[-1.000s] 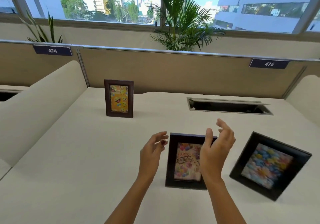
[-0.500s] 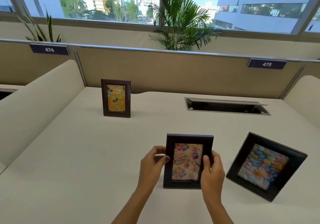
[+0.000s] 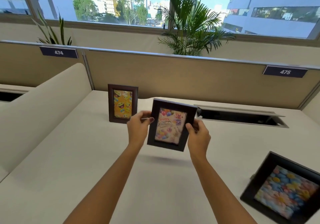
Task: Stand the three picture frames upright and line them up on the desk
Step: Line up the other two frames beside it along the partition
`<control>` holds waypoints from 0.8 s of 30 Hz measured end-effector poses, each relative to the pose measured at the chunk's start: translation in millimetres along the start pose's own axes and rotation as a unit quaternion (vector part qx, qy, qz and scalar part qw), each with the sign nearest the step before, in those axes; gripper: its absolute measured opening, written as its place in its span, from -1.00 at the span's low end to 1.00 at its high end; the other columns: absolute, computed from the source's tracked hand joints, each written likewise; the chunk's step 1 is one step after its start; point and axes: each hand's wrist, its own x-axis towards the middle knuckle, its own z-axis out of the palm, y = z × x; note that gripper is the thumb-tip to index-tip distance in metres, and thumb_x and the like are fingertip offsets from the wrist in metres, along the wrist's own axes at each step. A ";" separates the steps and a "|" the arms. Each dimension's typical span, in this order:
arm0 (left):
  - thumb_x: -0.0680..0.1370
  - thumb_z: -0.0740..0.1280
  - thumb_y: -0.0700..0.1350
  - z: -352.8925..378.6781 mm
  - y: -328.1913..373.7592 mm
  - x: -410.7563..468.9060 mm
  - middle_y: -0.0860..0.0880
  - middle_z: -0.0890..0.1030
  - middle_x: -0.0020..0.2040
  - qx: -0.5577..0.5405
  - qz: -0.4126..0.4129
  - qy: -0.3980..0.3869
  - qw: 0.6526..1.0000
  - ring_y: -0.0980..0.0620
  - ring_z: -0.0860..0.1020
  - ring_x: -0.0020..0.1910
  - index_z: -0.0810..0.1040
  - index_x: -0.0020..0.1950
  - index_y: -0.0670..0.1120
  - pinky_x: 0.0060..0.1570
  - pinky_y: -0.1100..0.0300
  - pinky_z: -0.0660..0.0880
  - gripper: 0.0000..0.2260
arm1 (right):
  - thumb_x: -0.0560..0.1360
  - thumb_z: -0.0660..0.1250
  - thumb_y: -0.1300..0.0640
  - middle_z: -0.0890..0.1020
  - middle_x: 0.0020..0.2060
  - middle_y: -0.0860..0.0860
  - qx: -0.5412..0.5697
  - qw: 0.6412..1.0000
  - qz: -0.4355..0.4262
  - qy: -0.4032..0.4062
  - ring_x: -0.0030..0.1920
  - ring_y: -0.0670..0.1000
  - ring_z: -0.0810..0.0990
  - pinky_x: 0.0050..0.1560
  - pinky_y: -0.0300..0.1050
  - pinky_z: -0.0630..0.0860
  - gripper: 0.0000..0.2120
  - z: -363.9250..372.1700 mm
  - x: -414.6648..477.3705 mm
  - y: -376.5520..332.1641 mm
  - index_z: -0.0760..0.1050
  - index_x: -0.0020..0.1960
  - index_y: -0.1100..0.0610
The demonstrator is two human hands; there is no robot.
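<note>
A dark frame with a birthday card picture (image 3: 170,125) hangs in the air above the cream desk (image 3: 69,154), slightly tilted. My left hand (image 3: 138,128) grips its left edge and my right hand (image 3: 198,135) grips its right edge. Behind it to the left a brown frame with yellow emoji faces (image 3: 122,103) stands upright on the desk. A black frame with a flower picture (image 3: 284,187) lies flat at the front right, turned at an angle.
A rectangular cable slot (image 3: 240,116) is cut into the desk at the back right. A tan partition (image 3: 173,78) with number plates 474 and 475 closes off the back. A rounded cream divider (image 3: 43,105) runs along the left side.
Both hands closed on the birthday frame where it lay flat, then lifted it off the desk and carried it away from me toward the emoji frame.
</note>
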 end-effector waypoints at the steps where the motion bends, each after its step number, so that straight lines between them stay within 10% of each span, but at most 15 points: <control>1: 0.46 0.39 -0.26 -1.1 -2.3 12.5 -0.01 0.66 -0.09 0.004 0.000 0.010 1.000 0.16 0.59 -0.15 0.61 0.04 -0.15 -0.16 0.40 0.47 -0.83 | 0.54 0.28 0.19 0.58 -0.08 -0.03 0.001 1.000 -0.001 -0.002 -0.04 -0.05 0.55 -0.23 -0.44 0.41 -0.86 10.6 8.1 -2.1 0.48 0.09 0.16; 24: 0.54 0.28 -0.30 28.0 -84.8 119.0 -0.15 0.63 0.02 0.066 -0.034 0.067 0.995 0.18 0.52 -0.17 0.56 0.12 -0.21 -0.29 0.56 0.44 -0.82 | 0.55 0.27 0.19 0.63 0.07 0.09 -0.030 0.999 0.027 -0.034 -0.03 -0.05 0.52 -0.04 -0.14 0.52 -0.87 130.9 92.2 40.7 0.47 0.09 0.16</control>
